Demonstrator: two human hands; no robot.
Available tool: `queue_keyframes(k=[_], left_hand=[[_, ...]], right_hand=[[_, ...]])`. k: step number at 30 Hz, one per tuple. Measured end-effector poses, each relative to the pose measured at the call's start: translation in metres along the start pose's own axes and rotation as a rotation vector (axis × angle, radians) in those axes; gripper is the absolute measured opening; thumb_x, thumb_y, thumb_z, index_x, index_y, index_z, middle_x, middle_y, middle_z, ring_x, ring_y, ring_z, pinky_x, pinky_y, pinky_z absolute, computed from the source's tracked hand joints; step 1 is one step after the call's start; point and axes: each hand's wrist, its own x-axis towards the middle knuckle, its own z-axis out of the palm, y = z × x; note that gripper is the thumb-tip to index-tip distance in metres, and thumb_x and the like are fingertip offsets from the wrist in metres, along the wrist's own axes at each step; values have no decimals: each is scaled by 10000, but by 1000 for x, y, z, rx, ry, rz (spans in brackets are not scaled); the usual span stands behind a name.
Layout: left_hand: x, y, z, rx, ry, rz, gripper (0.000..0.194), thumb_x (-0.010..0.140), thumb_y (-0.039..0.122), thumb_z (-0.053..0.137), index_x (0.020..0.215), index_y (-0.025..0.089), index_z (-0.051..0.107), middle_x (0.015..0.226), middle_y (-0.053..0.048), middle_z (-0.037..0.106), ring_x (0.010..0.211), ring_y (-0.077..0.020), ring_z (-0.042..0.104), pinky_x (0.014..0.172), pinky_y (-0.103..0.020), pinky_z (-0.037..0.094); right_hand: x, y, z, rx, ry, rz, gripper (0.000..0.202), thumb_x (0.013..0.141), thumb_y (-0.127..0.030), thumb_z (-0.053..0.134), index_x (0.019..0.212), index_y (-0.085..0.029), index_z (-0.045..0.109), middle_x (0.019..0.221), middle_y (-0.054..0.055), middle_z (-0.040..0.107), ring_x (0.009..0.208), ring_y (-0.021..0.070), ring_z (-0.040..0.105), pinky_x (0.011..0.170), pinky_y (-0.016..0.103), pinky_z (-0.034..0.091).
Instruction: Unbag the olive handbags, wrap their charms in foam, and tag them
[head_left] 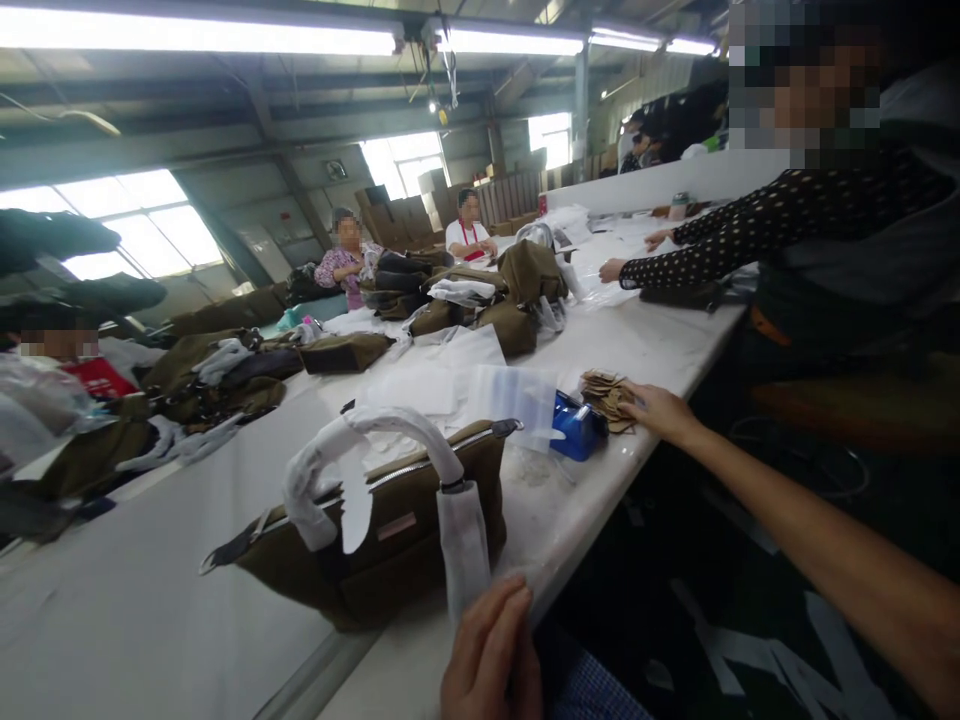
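We have an olive-brown zip-top handbag [375, 585] upright on the near part of the long white table [187, 590]. Its arched handle [409, 422] is wrapped in white, and the wrapping runs down the bag's front toward our left hand [491, 655]. That hand is at the near table edge with its fingers together and partly curled, just by the lower end of the wrapping; we cannot tell whether it has hold of anything.

Our right hand [660, 412] reaches farther out along the right edge, fingers bent against a bundle of brown paper pieces [609, 398]. It touches the bundle's right side, but we cannot tell how firmly it grips. Just left of the bundle is a blue tape dispenser [577, 428], with a clear plastic bag [514, 400] beside it and white sheets [412, 390] farther left.

Beyond these we see a pile of olive handbags [532, 275], some with white-wrapped parts, and more bags [225, 375] lie along the left. At the far right a co-worker in polka-dot sleeves [712, 245] reaches over the table, both hands near clear plastic. Other people sit on the far side, under fluorescent tubes [202, 38].
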Motion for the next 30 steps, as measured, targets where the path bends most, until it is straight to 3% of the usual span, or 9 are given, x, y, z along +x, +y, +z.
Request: queue_keyframes(k=[5,11,21,26,30], left_hand=[[11,1,15,-41,-107,-73,356,944,111,574,1188,294,758,1118,-73,786,1043,-237,742,930,-326,594],[35,7,43,-94,-390,-79,440,916,63,555,1268,278,710,1243,-89,742,1130,-242,717,976,-336,589],[67,26,89,-274,-546,-223,396,937,93,516,1231,267,718,1309,-78,699,1208,-229,666,1049,-345,530],[62,20,100,-325,-549,-279,356,929,94,527,1152,257,751,1283,-80,710,1180,-235,677,1045,-361,527],[58,17,103,-343,-548,-299,346,921,88,532,1111,253,770,1259,-85,721,1161,-240,685,1034,-370,531]], right_hand=[[7,12,-5,-52,5,-18,437,815,-432,683,1167,-184,759,1028,141,743,969,313,684,851,386,530],[17,12,-22,-19,3,-114,284,901,-357,598,1059,-250,807,1139,76,737,1021,250,680,909,337,523],[11,-2,-37,91,29,-112,274,899,-255,563,1026,-245,806,1257,61,733,1215,273,632,1091,382,460],[14,-4,-33,226,-46,45,300,846,-272,602,1086,-265,783,1041,50,801,964,271,735,918,372,546],[26,-5,-31,462,-110,151,159,798,-288,665,847,-237,807,859,29,809,820,221,751,801,299,587]])
